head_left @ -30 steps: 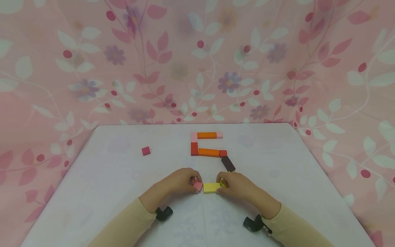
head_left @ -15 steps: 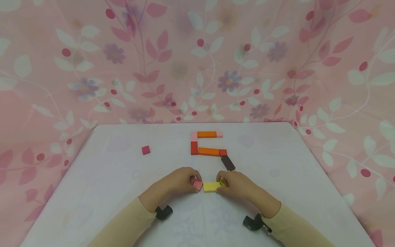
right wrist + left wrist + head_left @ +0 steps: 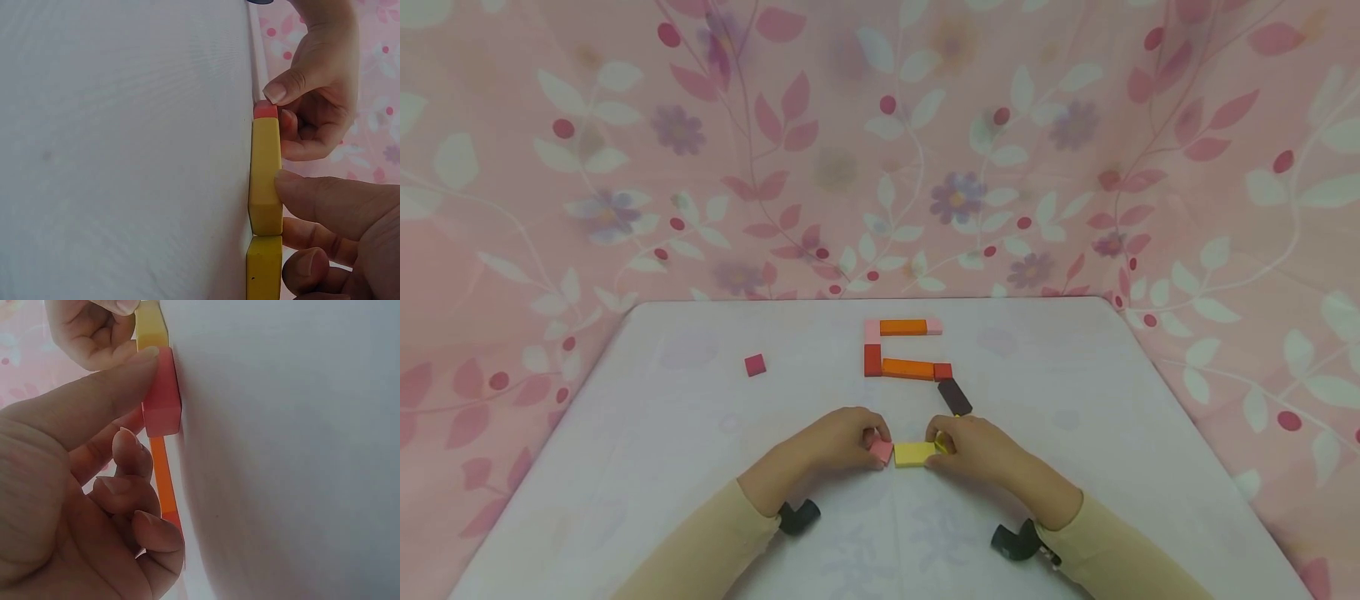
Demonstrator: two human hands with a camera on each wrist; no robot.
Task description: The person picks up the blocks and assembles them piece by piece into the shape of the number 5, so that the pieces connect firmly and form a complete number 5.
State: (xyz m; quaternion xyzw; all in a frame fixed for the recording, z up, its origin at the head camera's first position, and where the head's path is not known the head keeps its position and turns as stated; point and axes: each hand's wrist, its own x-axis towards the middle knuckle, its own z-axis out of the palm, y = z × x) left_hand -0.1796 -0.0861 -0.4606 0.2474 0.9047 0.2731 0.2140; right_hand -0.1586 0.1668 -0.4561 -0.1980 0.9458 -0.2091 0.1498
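Observation:
In the head view my left hand (image 3: 842, 437) pinches a small pink block (image 3: 881, 452) between thumb and index finger, low on the white table. The left wrist view shows the thumb on the near face of this pink block (image 3: 162, 406), its other fingers curled. My right hand (image 3: 977, 450) pinches the right end of a pale yellow block (image 3: 913, 455), thumb and index finger on opposite sides. The pink block's end sits right at the pale yellow block's left end. A darker yellow block (image 3: 264, 269) adjoins the other end, mostly hidden by the right hand in the head view.
A black block (image 3: 955, 397) lies slanted beyond the right hand. Farther back, orange (image 3: 907, 368), red (image 3: 872, 360) and pink (image 3: 872, 332) blocks form a C-like outline open to the right. A lone crimson cube (image 3: 755, 365) sits left. Floral cloth hangs behind the table (image 3: 662, 400).

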